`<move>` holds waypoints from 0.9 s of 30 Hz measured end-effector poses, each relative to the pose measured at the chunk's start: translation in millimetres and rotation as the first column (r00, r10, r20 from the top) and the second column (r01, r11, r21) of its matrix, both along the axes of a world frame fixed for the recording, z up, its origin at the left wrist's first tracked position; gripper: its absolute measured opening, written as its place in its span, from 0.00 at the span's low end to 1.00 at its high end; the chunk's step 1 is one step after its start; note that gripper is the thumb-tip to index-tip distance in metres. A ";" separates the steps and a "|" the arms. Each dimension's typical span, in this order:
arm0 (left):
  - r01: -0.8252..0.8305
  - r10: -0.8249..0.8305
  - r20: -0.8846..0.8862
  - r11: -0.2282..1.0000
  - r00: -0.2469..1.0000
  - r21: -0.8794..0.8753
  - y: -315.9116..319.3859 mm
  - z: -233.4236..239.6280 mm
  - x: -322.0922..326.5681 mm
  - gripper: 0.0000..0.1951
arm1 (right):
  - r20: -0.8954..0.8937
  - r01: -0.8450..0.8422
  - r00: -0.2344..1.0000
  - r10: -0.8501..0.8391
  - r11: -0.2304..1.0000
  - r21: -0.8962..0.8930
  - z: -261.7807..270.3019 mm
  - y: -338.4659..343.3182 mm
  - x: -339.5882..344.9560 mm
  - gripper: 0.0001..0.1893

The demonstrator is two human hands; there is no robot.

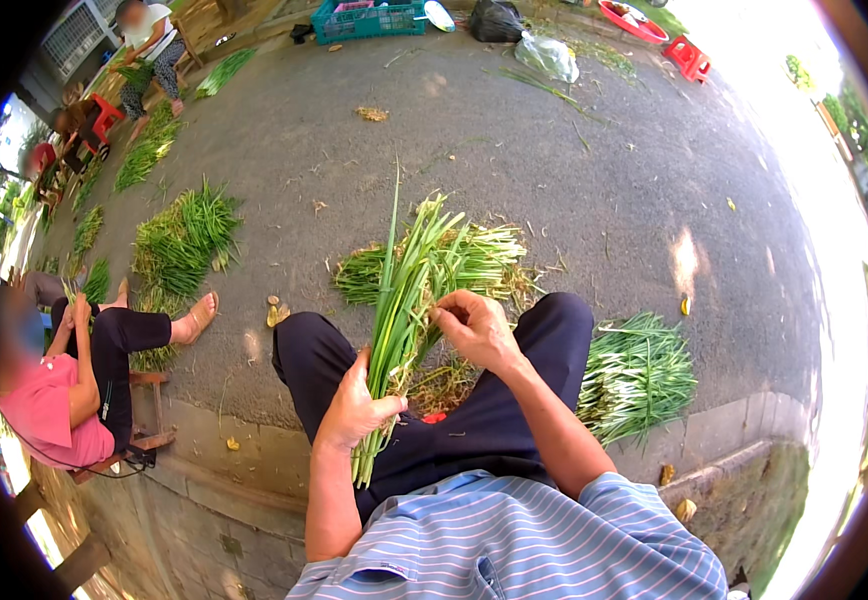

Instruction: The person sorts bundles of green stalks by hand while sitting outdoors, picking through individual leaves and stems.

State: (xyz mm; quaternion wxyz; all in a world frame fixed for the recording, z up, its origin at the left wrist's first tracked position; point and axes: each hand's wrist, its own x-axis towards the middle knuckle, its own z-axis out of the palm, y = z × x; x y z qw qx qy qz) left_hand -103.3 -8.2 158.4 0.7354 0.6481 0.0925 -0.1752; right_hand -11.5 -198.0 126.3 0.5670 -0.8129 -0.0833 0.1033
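My left hand [355,412] is wrapped around the lower part of a bunch of long green chive-like stalks [396,322]. The cut ends hang below my fist, and the leaf tips point away from me. At the bunch's right edge, the thumb and forefinger of my right hand [479,330] pinch some yellowed leaf ends. Beyond my knees a loose pile of the same greens [479,259] lies on the asphalt, partly covered by the bunch. Between my legs is a heap of withered trimmings [445,390].
To my right lies a neat pile of greens [636,379]. On the left, a seated person in pink [59,405] handles stalks near another pile [186,236]. Other people sit further back. A teal crate [366,22], bags [546,56] and red stools [687,60] stand at the far side.
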 end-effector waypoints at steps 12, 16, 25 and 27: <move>-0.049 0.049 -0.012 0.998 0.999 -0.036 8.9 -0.7 -5.3 0.33 | -0.137 0.408 0.913 -0.384 0.847 0.342 -24.2 -45.5 15.7 0.08; -0.079 0.076 -0.047 0.995 0.996 -0.064 10.8 2.8 -6.8 0.30 | -0.062 0.280 0.960 -0.274 0.949 0.145 -30.5 -49.2 6.0 0.08; -0.033 0.033 -0.003 0.999 0.999 -0.034 5.6 -3.8 -4.9 0.33 | 0.214 -0.082 0.972 0.093 0.995 -0.060 2.8 5.4 -15.3 0.27; -0.048 0.048 0.055 0.999 0.997 0.001 0.6 -5.3 -4.6 0.32 | 0.120 -0.123 0.983 0.137 0.986 -0.116 1.9 2.6 -9.7 0.33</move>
